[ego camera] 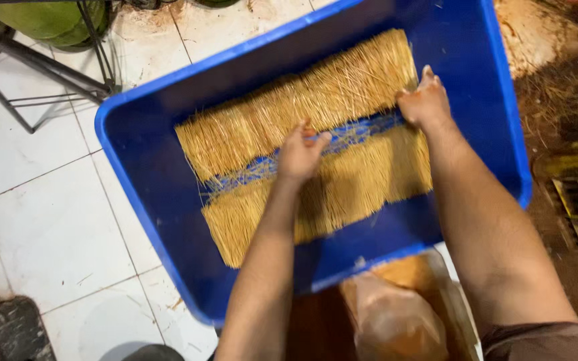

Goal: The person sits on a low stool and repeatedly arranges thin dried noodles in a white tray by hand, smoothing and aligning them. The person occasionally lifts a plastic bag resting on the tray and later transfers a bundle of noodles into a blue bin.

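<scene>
Spreading thin straw-yellow sticks (316, 100) in deep blue plastic tub (476, 80): left hand (300, 155) grip pressed together at centre, right hand (425, 101) grip flattened at 2 o'clock; next, evening the rows

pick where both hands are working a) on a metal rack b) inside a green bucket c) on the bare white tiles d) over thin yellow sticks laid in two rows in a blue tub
d: the left hand and right hand rest on the thin yellow sticks, which lie in two rows inside the blue tub that sits on the white tiles.
</scene>
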